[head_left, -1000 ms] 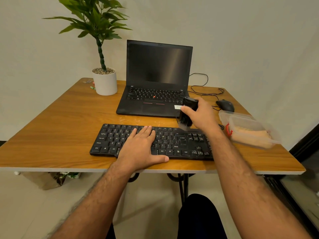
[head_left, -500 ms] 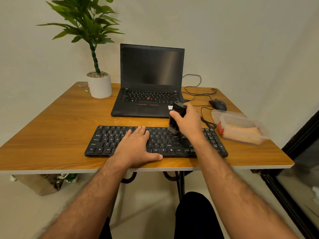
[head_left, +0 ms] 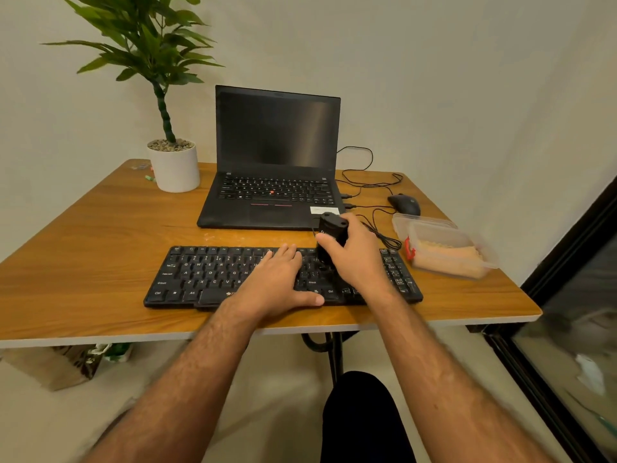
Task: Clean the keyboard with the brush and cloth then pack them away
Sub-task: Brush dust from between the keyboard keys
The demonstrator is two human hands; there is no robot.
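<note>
The brushing step looks under way: the right hand (head_left: 359,259) grips the black brush (head_left: 330,237) upright, bristle end down on the keyboard (head_left: 213,275), just right of the left hand (head_left: 277,284), which lies flat and relaxed on the keys, steadying them. Next probably comes sweeping along rows not yet brushed, pressing lightly

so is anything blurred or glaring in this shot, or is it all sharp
Head view: mostly sharp at the centre, keyboard legends readable; the forearms smear toward the bottom edge; the table edges bow from the wide lens; soft glare streaks the dark laptop screen; the right hand hides the brush bristles.
</note>
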